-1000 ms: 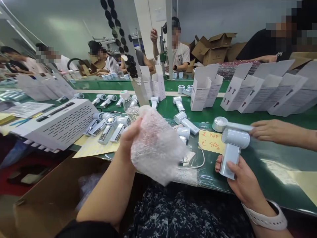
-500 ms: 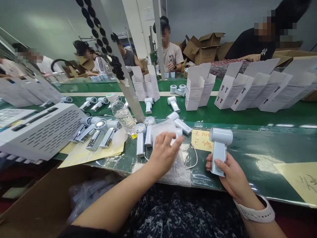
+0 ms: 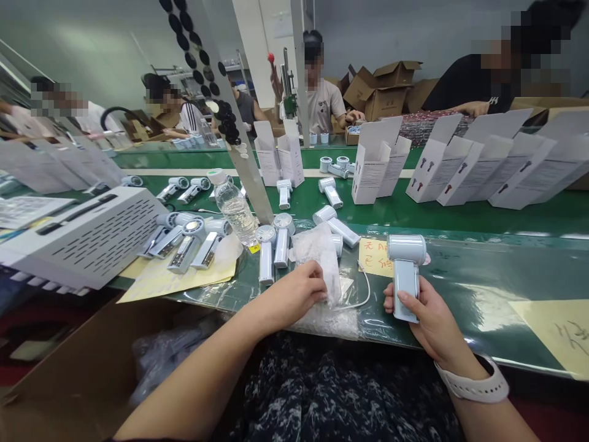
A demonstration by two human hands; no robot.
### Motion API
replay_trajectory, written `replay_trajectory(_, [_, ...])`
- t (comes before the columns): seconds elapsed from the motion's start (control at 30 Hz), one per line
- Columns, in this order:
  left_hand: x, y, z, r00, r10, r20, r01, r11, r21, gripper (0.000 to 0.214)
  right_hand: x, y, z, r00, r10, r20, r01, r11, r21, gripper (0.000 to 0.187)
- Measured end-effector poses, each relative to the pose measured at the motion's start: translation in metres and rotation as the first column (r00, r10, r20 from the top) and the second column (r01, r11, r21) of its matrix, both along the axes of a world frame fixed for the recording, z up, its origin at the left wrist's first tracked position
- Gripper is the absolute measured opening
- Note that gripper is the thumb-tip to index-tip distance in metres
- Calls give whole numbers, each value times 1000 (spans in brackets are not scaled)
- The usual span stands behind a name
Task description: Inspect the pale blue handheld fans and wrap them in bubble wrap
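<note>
My right hand (image 3: 427, 313) is shut around the grip of a pale blue handheld fan (image 3: 405, 270), holding it upright just above the bench. My left hand (image 3: 294, 291) grips the lower part of a crumpled bubble wrap sheet (image 3: 319, 258) on the belt. Two similar fans (image 3: 275, 248) lie just beyond my left hand, and another fan (image 3: 334, 227) lies past the wrap. A white cable (image 3: 365, 288) curves between my hands. A handwritten yellow note (image 3: 373, 258) sits behind my right hand.
A cluster of fans (image 3: 186, 245) lies on yellow sheets left of a water bottle (image 3: 232, 205). A white perforated rack (image 3: 87, 239) stands further left. White cartons (image 3: 492, 162) line the green belt's far side. An open cardboard box (image 3: 59, 374) sits below the near edge. Co-workers sit beyond.
My left hand has brought the bubble wrap down from the air onto the belt and now grips it low. The right hand still holds the fan.
</note>
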State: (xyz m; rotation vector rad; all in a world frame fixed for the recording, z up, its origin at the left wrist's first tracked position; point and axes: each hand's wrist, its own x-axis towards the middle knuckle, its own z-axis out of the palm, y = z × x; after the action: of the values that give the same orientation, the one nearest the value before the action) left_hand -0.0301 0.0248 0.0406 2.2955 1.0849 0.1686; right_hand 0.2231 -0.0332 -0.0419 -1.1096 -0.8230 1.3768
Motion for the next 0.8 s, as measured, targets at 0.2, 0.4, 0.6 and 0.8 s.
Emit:
replay_trajectory(0.2, [20,10,-14,968,197,153,-187,979,-78,21,-23,-27,9,897,66,436,-116,989,89,49])
replay_trajectory(0.4, [15,38,-40,867,334,369,-224,924,-310,26,-52,-18,7,674,96,733,-235,968,90,52])
replay_trajectory(0.6, [6,24,-12,843,399,360,-377,917,-133,28,-62,-7,14,525,150,838,-354,934,55,53])
replay_trajectory(0.8, [22,-36,27,976,-202,-86,211,749,628,31,-66,-10,47,754,361,548,-412,911,-32,34])
